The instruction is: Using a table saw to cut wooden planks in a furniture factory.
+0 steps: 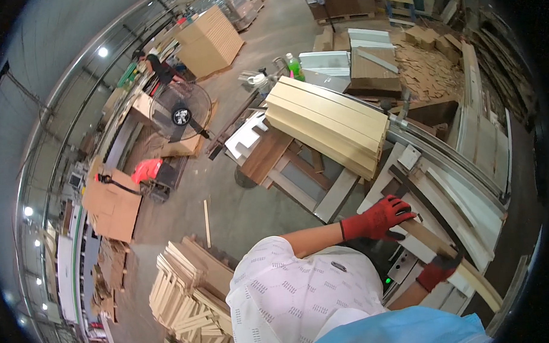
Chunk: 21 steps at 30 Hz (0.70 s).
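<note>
A long narrow wooden strip (421,238) lies slantwise over the pale machine table at the right, its far part a lighter colour. My left hand (379,220), in a red glove with dark fingertips, is closed at the strip's upper end, fingers over it and thumb below. Farther down the strip, my right hand (436,271), also gloved in red and dark, is closed round it; its fingers are partly hidden. A dark curved bar (430,205) and pale boards (451,207) lie just beyond the strip.
A stack of cream boards (327,124) rests on a bench beyond my left hand. A control panel with a green light (388,280) sits close to my body. Wood strips (188,295) are piled at the lower left. A standing fan (180,116) and another person (157,68) are farther off.
</note>
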Each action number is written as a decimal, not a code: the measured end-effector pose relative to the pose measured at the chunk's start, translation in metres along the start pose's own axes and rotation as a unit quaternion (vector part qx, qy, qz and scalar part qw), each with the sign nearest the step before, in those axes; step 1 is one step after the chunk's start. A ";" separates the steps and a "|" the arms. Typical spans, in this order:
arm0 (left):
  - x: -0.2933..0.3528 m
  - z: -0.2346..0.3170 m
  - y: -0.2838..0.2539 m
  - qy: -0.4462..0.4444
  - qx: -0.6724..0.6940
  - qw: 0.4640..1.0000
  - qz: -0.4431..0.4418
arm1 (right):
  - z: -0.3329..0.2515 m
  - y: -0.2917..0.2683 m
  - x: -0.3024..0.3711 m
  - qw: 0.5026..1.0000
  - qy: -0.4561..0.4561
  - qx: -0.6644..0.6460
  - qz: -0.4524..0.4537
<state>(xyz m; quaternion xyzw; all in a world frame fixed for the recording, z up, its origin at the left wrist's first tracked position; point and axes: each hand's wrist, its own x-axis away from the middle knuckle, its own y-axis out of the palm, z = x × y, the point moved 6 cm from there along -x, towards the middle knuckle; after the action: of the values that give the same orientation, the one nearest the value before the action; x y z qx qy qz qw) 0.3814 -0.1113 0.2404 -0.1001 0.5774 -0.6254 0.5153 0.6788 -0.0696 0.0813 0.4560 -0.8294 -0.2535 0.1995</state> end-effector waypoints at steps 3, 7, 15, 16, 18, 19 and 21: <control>0.019 -0.023 0.030 -0.097 0.079 0.992 -0.009 | -0.059 -0.011 -0.008 0.937 -0.232 0.259 0.030; 0.048 -0.063 0.077 -0.243 0.096 0.964 -0.054 | -0.116 -0.030 -0.017 0.976 -0.154 0.064 0.141; 0.032 -0.065 0.106 -0.267 -0.131 0.927 -0.229 | -0.198 -0.039 0.035 0.954 -0.167 0.171 0.179; 0.028 -0.061 0.117 -0.264 -0.146 0.920 -0.249 | -0.199 -0.046 0.040 0.952 -0.171 0.174 0.187; 0.020 -0.053 0.132 -0.259 -0.160 0.913 -0.271 | -0.193 -0.053 0.047 0.951 -0.129 0.234 0.157; 0.015 -0.049 0.137 -0.251 -0.150 0.917 -0.271 | -0.189 -0.056 0.051 0.945 -0.096 0.272 0.154; 0.005 -0.042 0.147 -0.250 -0.132 0.925 -0.254 | -0.182 -0.048 0.057 0.940 -0.089 0.292 0.149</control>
<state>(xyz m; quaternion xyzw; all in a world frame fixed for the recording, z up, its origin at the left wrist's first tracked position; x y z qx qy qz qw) 0.4266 -0.0601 0.1029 -0.4633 0.4626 -0.6081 0.4490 0.7840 -0.1834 0.2027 0.3413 -0.9398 -0.0068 0.0181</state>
